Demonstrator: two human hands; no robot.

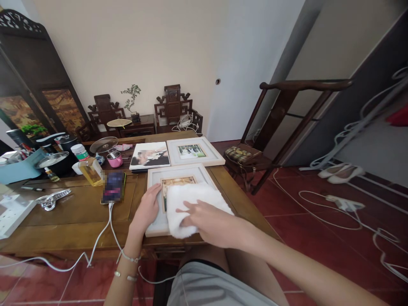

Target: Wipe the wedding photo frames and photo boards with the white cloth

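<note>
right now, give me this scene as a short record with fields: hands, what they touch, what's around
left hand: left hand flat on the left edge of the white-framed picture nearest the person
right hand: right hand pressed on a fluffy white cloth, fingers spread
cloth: lies over the near frame's glass
table: brown wooden table
behind the frame: a frameless photo print and a second white-framed picture
left of the frame: a phone on a white cable, a bottle of yellow liquid

Bare arms, no sleeves. Two thin silver bracelets (pixel 129 265) on left wrist. Light grey shorts (pixel 207 284), dark edge at hem.
</note>
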